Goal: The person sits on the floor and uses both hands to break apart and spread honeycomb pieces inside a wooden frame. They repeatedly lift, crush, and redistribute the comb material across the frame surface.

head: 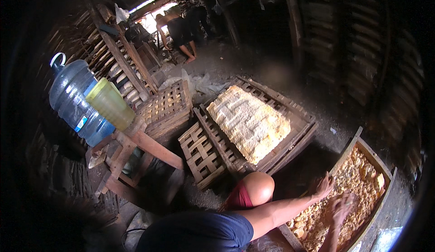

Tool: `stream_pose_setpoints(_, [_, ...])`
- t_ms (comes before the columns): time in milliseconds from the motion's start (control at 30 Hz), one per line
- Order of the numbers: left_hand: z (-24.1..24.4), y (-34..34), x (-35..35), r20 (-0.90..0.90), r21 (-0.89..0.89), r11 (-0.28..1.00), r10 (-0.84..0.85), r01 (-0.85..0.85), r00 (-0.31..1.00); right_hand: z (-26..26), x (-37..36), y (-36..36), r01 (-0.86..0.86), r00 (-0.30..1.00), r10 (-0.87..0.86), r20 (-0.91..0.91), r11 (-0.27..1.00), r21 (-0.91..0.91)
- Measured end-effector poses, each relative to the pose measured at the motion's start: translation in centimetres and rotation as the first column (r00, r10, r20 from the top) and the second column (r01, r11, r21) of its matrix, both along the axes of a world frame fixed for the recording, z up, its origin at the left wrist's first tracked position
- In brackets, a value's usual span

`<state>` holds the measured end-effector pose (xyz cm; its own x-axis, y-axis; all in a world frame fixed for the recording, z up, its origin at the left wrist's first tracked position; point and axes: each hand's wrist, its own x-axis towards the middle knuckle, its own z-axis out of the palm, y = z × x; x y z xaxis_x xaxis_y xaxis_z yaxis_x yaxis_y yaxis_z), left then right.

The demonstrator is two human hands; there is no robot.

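My left hand (323, 186) is at the near-left rim of a wooden tray (372, 159), fingers spread and nothing seen in them. My right hand (341, 207) is over the tray, blurred, among crumbly yellow-brown pieces (357, 174) that fill it. Whether its fingers hold any pieces is unclear. Left of the tray, a pale, crumbly slab (249, 123) with a woven imprint on top lies on a slatted wooden rack (289, 150).
Woven bamboo trays (200, 150) and another stack (166, 102) stand beside the rack. A wooden stool (156, 148) bears a yellow-green plastic pitcher (112, 104), near a blue water jug (73, 95). A person (176, 31) bends over in the background. Plastic sheeting (204, 84) lies behind the rack.
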<state>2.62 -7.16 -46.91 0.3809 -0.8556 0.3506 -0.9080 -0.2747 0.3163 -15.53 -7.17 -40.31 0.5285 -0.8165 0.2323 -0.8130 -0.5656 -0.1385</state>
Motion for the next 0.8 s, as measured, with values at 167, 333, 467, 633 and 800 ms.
stream_pose_setpoints(167, [-3.9,4.9,4.6,0.230,0.098,0.982,0.138,-0.164,0.963,-1.9,1.0,5.2,-0.303,0.952,0.304,0.021,0.952,-0.047])
stream_pose_setpoints(333, [6.2,2.3,-0.5,0.085,0.342,0.938,0.025,-0.053,0.996,1.6,0.1,-3.8,0.022,0.976,-0.092,0.197,0.943,0.332])
stream_pose_setpoints(467, [9.0,3.1,-1.1,-0.372,0.037,0.987,0.160,-0.157,0.914,4.4,4.2,5.6,-0.438,0.884,0.388,0.261,0.882,0.174])
stream_pose_setpoints(633, [-2.2,6.7,3.8,0.493,0.364,0.922,-0.072,-0.131,0.867,2.2,3.5,7.3,-0.228,0.974,0.226,0.032,0.965,0.130])
stream_pose_setpoints(800, [8.3,1.5,-2.1,-0.177,-0.092,0.980,0.158,-0.177,0.971,1.2,-1.4,-2.9,-0.021,0.989,-0.005,0.145,0.984,0.179])
